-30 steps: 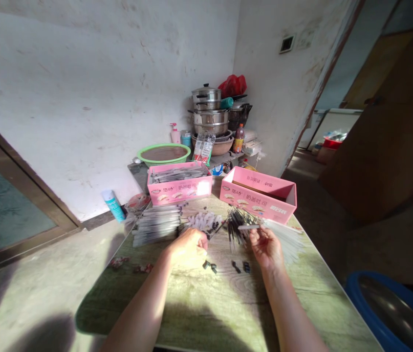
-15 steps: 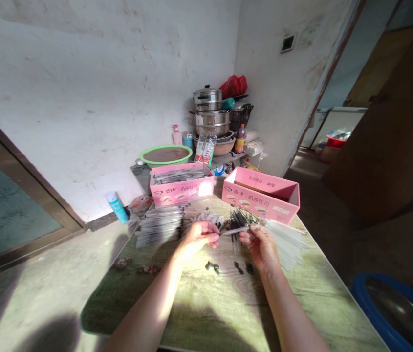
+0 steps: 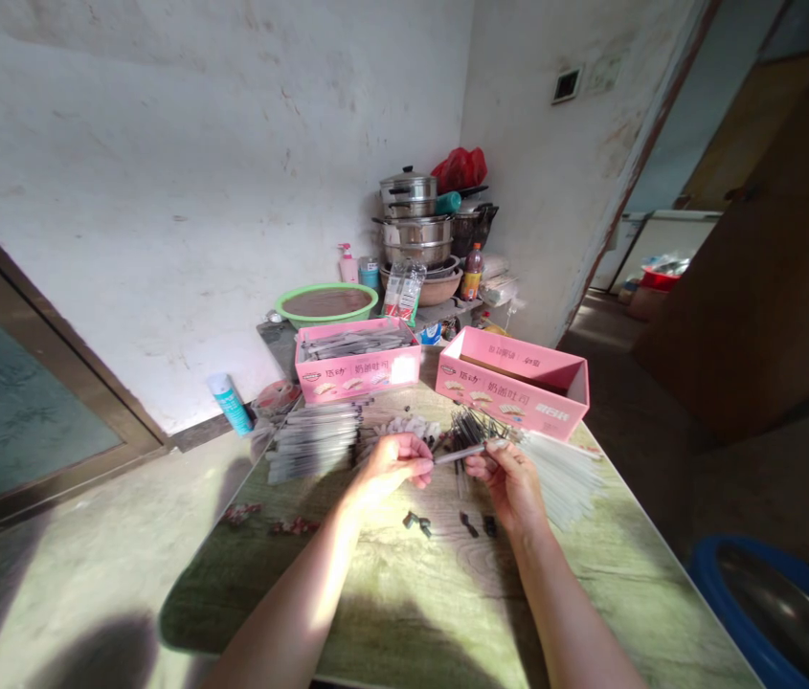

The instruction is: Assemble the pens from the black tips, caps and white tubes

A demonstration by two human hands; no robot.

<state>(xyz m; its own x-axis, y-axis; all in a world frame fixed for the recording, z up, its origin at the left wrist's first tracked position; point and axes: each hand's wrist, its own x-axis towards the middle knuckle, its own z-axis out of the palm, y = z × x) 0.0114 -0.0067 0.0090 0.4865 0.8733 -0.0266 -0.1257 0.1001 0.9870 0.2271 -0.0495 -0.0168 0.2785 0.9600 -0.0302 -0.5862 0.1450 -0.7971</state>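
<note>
Between my hands lies a slim translucent pen-like tube (image 3: pixel 460 454), nearly level above the table. My left hand (image 3: pixel 398 463) pinches its left end, where a tiny dark part may sit between the fingertips. My right hand (image 3: pixel 511 477) grips the other end with thumb and fingers. Just behind the hands are a heap of thin black sticks (image 3: pixel 474 427) and a pile of small white pieces (image 3: pixel 410 429). Clear tubes (image 3: pixel 563 478) fan out right of my right hand. To the left, whitish tubes with dark ends (image 3: pixel 312 442) lie stacked. Small black pieces (image 3: pixel 417 523) rest nearer me.
A pink box (image 3: pixel 357 376) full of tubes and another pink box (image 3: pixel 519 394) stand at the back of the wooden-patterned table (image 3: pixel 404 612). Behind them are a green basin (image 3: pixel 326 302) and stacked steel pots (image 3: pixel 415 230). A blue tub (image 3: pixel 709 574) stands low right.
The tube and both hands stay almost in place. My right hand has shifted very slightly left, closer to my left hand. The view has moved a touch.
</note>
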